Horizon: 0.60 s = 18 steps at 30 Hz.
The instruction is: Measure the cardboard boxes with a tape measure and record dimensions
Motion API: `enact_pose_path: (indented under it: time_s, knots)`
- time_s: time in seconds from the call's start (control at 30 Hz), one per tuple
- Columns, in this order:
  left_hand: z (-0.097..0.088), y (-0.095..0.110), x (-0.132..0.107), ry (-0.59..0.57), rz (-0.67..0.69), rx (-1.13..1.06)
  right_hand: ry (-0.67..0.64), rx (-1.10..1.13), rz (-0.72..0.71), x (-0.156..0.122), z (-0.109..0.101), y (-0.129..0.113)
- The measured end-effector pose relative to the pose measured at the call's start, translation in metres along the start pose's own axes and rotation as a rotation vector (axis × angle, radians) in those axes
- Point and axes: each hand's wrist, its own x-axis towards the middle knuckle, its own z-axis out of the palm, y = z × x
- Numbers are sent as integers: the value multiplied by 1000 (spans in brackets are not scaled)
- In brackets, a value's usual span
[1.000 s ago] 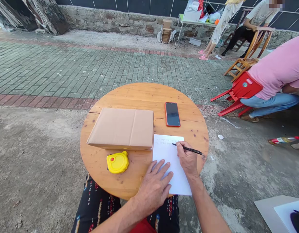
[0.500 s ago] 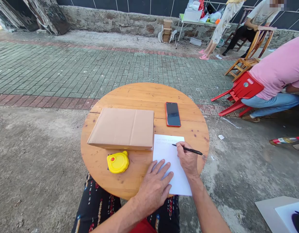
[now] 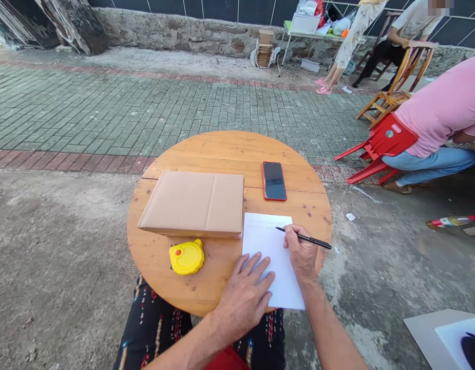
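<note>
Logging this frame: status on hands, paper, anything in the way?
Left hand flat on paper. Right hand gripping pen, tip near paper's top. Box beside paper, phone beyond; neither blocks the pen.

Single head-worn view, looking forward and down from above the wearer's lap (image 3: 156, 329). Steep and near on the round table (image 3: 222, 146), which sits mid-frame; left hand (image 3: 247, 294) and right hand (image 3: 303, 257) close up, lower half of frame. Shallower beyond, over paving (image 3: 183, 110), to a wall (image 3: 175, 32) far off along the top.
</note>
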Motion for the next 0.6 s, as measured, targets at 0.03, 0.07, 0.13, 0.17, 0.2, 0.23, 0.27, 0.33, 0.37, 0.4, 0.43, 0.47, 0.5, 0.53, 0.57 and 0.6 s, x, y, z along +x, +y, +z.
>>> enact_pose_path:
  time_s: [0.03, 0.07, 0.13, 0.17, 0.2, 0.23, 0.27, 0.33, 0.37, 0.4, 0.43, 0.47, 0.5, 0.53, 0.57, 0.6]
  knots:
    - [0, 0, 0, 0, 0, -1, 18, 15, -2, 0, 0, 0]
    - [1, 0, -1, 0, 0, -2, 32, 26, -4, 0, 0, 0]
    - [1, 0, -1, -4, -1, -3, 44, 44, -10, 0, 0, 1]
    - [1, 0, -1, -6, -3, -3, 47, 52, -10, 0, 0, 1]
    - [1, 0, -1, -8, -5, -3, 45, 59, -12, 1, 0, 1]
    - [1, 0, -1, -10, -6, -2, 35, 57, -27, 1, -1, 1]
    - [0, 0, -1, -13, -7, -1, 13, 40, -59, 1, -2, 1]
    - [0, 0, -1, -18, -8, 1, -56, -47, -184, 2, -8, 1]
    - [0, 0, -1, -19, -8, 3, -90, -113, -267, 3, -12, 1]
    - [0, 0, -1, -21, -5, 5, -122, -188, -347, 4, -16, 2]
    - [1, 0, -1, -21, -4, 8, -150, -264, -413, 5, -21, 3]
    - [1, 1, -1, -21, -2, 11, -177, -337, -466, 6, -27, 6]
    - [1, 1, -2, -21, -1, 15, -200, -409, -507, 6, -32, 8]
    - [2, 1, -2, -20, 1, 18, -229, -480, -538, 7, -37, 10]
    - [2, 2, -2, -20, 3, 22, -259, -550, -565, 7, -42, 13]
    - [2, 2, -2, -19, 4, 26, -287, -618, -589, 7, -45, 14]
